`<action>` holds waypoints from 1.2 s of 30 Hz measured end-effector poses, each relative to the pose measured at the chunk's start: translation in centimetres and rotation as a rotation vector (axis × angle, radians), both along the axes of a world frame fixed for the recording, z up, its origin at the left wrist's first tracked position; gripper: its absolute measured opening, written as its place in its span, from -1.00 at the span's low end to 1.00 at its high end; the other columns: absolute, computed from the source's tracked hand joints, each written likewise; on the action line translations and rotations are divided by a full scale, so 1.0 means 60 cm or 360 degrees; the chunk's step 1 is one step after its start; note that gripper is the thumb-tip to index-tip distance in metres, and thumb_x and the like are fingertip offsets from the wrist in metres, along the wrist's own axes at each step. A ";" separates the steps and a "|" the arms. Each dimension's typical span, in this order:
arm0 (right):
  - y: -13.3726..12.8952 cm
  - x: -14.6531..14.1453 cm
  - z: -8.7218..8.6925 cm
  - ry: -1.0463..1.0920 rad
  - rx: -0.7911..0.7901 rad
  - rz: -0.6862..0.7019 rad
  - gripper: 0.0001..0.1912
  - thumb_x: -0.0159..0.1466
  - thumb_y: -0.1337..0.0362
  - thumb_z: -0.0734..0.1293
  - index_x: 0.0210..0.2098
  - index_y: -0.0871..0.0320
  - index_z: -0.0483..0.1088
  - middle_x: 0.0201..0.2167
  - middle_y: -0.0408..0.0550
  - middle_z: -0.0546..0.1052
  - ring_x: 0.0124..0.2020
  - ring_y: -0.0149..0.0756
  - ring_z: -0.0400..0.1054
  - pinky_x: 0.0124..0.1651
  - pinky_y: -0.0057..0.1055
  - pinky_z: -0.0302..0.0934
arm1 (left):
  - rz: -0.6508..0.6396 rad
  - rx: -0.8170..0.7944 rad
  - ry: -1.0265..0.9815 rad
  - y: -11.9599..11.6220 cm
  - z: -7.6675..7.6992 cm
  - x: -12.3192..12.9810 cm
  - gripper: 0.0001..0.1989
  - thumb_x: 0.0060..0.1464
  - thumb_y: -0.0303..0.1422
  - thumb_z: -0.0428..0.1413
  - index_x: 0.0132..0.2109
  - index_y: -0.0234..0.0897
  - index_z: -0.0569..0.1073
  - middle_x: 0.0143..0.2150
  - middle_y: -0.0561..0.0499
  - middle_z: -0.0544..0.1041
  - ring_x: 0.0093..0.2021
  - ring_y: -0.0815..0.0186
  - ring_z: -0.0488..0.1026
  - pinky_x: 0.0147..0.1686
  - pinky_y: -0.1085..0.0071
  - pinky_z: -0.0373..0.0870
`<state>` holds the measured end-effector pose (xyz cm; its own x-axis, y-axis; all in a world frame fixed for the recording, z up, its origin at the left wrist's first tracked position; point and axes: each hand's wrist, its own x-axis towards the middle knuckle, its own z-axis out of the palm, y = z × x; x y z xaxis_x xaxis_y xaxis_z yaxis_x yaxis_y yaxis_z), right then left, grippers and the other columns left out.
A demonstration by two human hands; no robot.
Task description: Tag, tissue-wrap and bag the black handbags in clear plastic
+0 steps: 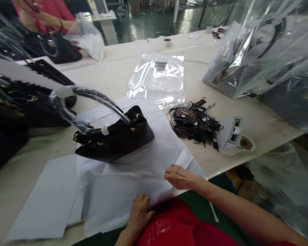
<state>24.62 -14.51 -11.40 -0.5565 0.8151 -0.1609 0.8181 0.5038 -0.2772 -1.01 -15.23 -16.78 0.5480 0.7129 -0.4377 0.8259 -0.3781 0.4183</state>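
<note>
A black handbag (120,138) with wrapped handles stands on a large sheet of white tissue paper (154,160) on the table. At the sheet's right front part, my right hand (179,176) is closed with its fingers curled on the paper, and a folded paper flap (184,159) sticks up beside it. My left hand (139,212) lies at the near edge of the sheet, in front of the bag, its fingers bent and the thumb apart. Both hands are off the bag. The undersides of the fingers are hidden.
Right of the sheet lie a heap of black tags (195,123) and a white tape dispenser (237,136). Clear plastic bags (157,77) lie behind. Bagged handbags (246,68) stand right, more black bags (28,99) left. A co-worker (48,17) handles a bag across the table.
</note>
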 end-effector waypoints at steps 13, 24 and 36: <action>0.028 0.027 0.169 0.0608 0.0955 -0.0235 -0.89 0.30 0.32 0.17 -0.34 0.17 0.29 -0.52 -0.12 0.41 -0.51 -0.40 0.24 -0.37 -0.44 0.09 | 0.0053 0.1249 -0.0110 0.071 0.204 -0.081 -0.67 0.06 -0.63 -0.14 -0.21 -0.26 0.46 -0.35 -0.01 0.50 -0.38 0.29 0.39 -0.35 0.40 0.30; 0.198 -0.003 0.284 0.0713 0.1355 -0.0521 -0.77 0.30 0.16 0.20 -0.37 0.14 0.37 -0.53 -0.12 0.46 -0.49 -0.41 0.32 -0.36 -0.48 0.16 | -0.0019 0.2494 -0.0475 0.231 0.376 -0.029 -0.74 0.16 -0.49 -0.01 0.01 -0.43 0.32 -0.15 -0.19 0.48 -0.06 0.18 0.40 -0.07 0.28 0.30; 0.325 -0.035 0.349 0.0644 0.1187 -0.0477 -0.36 0.10 -0.11 0.32 0.03 0.18 0.27 -0.11 0.12 0.47 -0.12 -0.12 0.38 -0.12 -0.21 0.26 | -0.0160 0.2327 -0.0459 0.349 0.257 0.017 -0.49 0.08 -0.66 -0.09 0.20 -0.50 0.14 0.31 -0.33 0.05 0.33 -0.02 -0.16 0.19 0.05 0.17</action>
<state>22.50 5.00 9.55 -0.2029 0.7495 0.6301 0.8550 0.4492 -0.2590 0.01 5.72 -1.38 0.5615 0.3692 0.7406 0.7286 -0.6449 -0.2309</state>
